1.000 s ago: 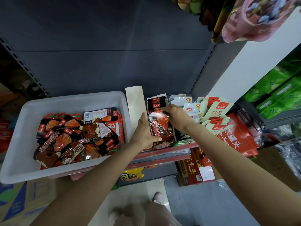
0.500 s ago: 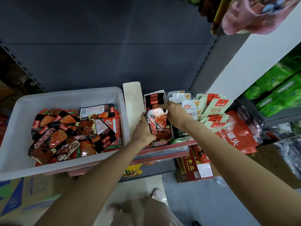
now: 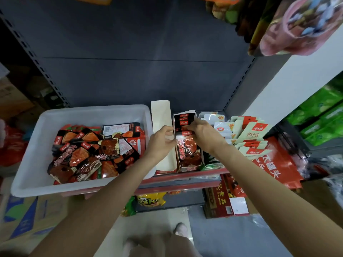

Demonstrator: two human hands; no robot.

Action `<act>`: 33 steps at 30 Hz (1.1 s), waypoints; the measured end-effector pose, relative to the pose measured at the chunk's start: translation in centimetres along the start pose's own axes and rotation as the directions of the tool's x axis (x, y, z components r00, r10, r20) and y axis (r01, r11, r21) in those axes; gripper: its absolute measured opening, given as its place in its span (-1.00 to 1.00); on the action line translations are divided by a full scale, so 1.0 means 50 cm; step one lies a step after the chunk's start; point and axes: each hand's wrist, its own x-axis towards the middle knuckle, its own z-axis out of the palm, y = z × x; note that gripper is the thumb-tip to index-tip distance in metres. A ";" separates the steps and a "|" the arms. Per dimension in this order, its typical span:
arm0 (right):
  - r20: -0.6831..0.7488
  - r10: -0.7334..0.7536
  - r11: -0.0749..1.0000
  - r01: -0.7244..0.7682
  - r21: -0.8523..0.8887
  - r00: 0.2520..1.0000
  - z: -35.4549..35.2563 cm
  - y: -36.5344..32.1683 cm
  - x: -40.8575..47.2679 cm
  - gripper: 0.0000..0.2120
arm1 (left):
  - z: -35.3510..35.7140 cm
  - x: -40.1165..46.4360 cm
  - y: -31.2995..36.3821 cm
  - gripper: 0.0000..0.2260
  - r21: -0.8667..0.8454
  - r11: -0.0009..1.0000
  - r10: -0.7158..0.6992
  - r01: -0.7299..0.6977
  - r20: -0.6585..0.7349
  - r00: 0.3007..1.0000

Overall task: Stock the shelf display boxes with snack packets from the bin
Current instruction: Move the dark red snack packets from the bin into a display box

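Two hands are at work over the display box (image 3: pixel 187 145), which stands on the shelf (image 3: pixel 185 176) just right of the white bin (image 3: pixel 37 145). I take that box as my landmark. My left hand (image 3: pixel 161 140) sits at its left wall, fingers curled against the edge of a snack packet (image 3: pixel 185 143) standing in the box; my right hand (image 3: pixel 202 131) comes over its back half, fingers pinching the packet's top edge. Both hands are closed on the same packet.

An empty cream box (image 3: pixel 162 134) stands between the display box and the bin. Left of it, the bin holds a loose heap of red and black packets (image 3: pixel 89 153). Right of the display box stand cream and red pouches (image 3: pixel 248 138).

Assessment: the packets look light, thin and glossy, so I judge them slippery and floppy, liable to buckle if pushed from one end. The sealed top strip looks the stiffest part and the best hold, with the other hand steadying a side edge. The box walls are thin card and look likely to spread under pressure.
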 end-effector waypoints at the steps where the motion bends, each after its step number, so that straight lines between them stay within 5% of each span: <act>1: -0.016 0.001 1.000 0.000 0.027 1.000 -0.004 -0.009 0.000 -0.60 | -0.016 -0.006 -0.006 -0.68 0.001 1.000 0.012 -0.012 -0.025 1.000; 5: -0.076 -0.076 0.988 0.086 0.126 0.994 -0.004 -0.080 0.004 -0.60 | -0.097 -0.034 -0.051 -0.81 0.056 0.997 0.067 -0.060 -0.133 0.989; 10: -0.020 -0.148 0.939 0.147 0.311 0.989 0.044 -0.209 0.045 -0.64 | -0.230 -0.069 -0.168 -0.79 0.372 0.928 0.079 0.021 -0.250 0.965; 18: 0.296 -0.226 0.962 0.166 0.216 0.928 0.195 -0.346 0.133 -0.24 | -0.347 -0.073 -0.334 -0.13 0.721 0.688 -0.202 0.086 0.077 0.976; 23: 0.333 -0.225 0.972 0.235 0.009 0.916 0.226 -0.389 0.164 -0.25 | -0.368 -0.080 -0.346 -0.11 0.661 0.741 -0.219 0.115 0.076 0.973; 27: 0.189 -0.296 0.907 0.338 -0.252 0.936 0.212 -0.405 0.154 -0.75 | -0.380 -0.092 -0.361 -0.18 0.599 0.788 -0.208 0.146 0.036 0.977; 30: 0.041 -0.389 0.869 0.382 -0.314 0.920 0.189 -0.399 0.135 -0.94 | -0.380 -0.103 -0.349 -0.40 0.353 0.922 -0.114 0.160 -0.146 0.983; 33: -0.231 -0.339 0.933 0.294 -0.208 0.912 0.171 -0.374 0.130 -0.85 | -0.371 -0.103 -0.312 -0.77 0.049 0.990 -0.103 0.135 -0.419 0.902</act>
